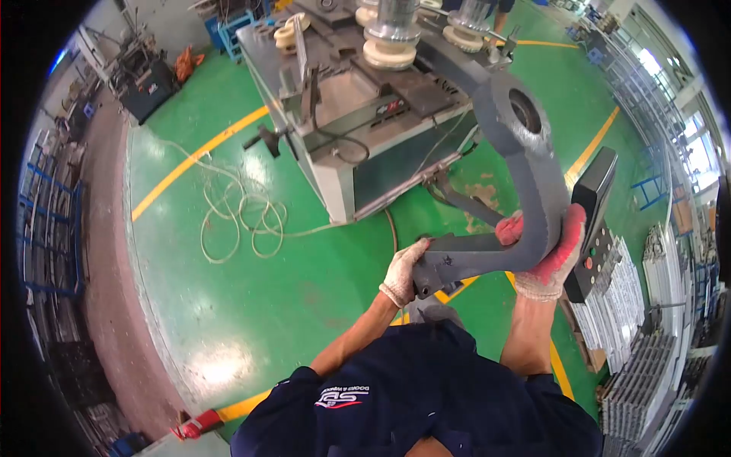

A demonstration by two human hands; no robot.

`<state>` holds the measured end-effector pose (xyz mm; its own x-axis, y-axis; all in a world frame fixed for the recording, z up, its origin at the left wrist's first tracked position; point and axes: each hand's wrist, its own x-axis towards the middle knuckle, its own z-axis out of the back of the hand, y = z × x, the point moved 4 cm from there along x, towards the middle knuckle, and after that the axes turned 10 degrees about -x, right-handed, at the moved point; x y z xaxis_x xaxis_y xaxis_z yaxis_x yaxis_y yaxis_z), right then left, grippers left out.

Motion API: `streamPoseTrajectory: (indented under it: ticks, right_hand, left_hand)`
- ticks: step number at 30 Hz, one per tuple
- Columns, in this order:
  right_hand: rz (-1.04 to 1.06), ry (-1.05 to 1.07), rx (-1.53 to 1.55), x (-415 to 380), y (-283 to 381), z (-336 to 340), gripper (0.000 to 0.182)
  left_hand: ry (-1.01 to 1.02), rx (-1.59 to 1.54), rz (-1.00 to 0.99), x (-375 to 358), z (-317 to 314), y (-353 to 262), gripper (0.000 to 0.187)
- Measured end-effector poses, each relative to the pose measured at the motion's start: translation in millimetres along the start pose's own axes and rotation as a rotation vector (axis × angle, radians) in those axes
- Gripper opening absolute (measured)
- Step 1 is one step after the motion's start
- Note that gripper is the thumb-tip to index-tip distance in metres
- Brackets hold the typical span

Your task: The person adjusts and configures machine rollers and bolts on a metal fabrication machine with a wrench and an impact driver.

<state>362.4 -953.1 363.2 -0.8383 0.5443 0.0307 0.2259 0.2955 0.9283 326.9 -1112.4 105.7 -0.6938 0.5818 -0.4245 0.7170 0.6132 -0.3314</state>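
Note:
A grey curved metal arm (537,183) rises in front of me, with a round ring at its upper end. My left hand (406,270), in a white knit glove, is closed round the lower left end of the arm. My right hand (550,259), in a white glove with a red palm, grips the arm at its bend. Just right of that hand is a black control box (596,259) with red and green buttons. Behind the arm stands a machine (335,179) with a dark top and metal rollers (390,42).
A pale hose (221,221) lies coiled on the green floor at left. Stacked metal profiles (643,365) fill the lower right. A blue rack (53,221) stands at far left. Something red (199,423) lies at lower left. Part of another person (502,11) shows behind the machine.

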Motion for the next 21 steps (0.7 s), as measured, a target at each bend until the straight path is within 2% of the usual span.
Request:
streamPoseTrajectory:
  ticks: [1,3,6,8,10,13,16,17,20,21]
  right_hand:
    - [0.045,0.107,0.040,19.6,9.3,-4.7,0.070]
    - [0.263,0.064,-0.004,48.1,19.8,-19.1,0.077]
    - [0.524,0.032,-0.314,81.8,35.7,-64.2,0.084]
    - [0.641,0.027,-0.449,117.3,39.8,-79.9,0.079]
    - [0.607,0.044,-0.439,152.7,41.6,-90.4,0.072]
    - [0.705,0.118,-0.496,212.3,47.4,-120.5,0.064]
    - [0.630,0.092,-0.457,249.1,43.4,-143.8,0.065]
    - [0.575,0.040,-0.364,260.9,41.2,-152.8,0.069]
    - [0.577,0.066,-0.320,299.5,30.8,-157.1,0.059]
    - [0.585,0.028,-0.299,306.2,26.1,-164.9,0.057]
  left_hand:
    - [0.026,-0.023,-0.011,7.6,-22.7,-18.8,0.050]
    - [0.031,-0.128,0.016,36.4,-49.0,-44.0,0.047]
    - [0.029,-0.241,0.005,58.7,-99.8,-82.6,0.031]
    - [-0.068,-0.237,-0.102,60.7,-135.6,-108.3,0.026]
    - [-0.064,-0.219,-0.033,86.0,-139.5,-122.2,0.034]
    - [-0.086,-0.123,-0.105,135.7,-137.7,-145.9,0.046]
    - [-0.081,0.196,-0.122,167.5,-130.9,-191.9,0.056]
    - [-0.039,0.281,-0.181,178.5,-139.7,-211.1,0.065]
    - [0.049,0.671,0.132,162.8,-166.0,-277.9,0.070]
    - [0.034,0.618,0.156,164.6,-167.2,-286.7,0.070]
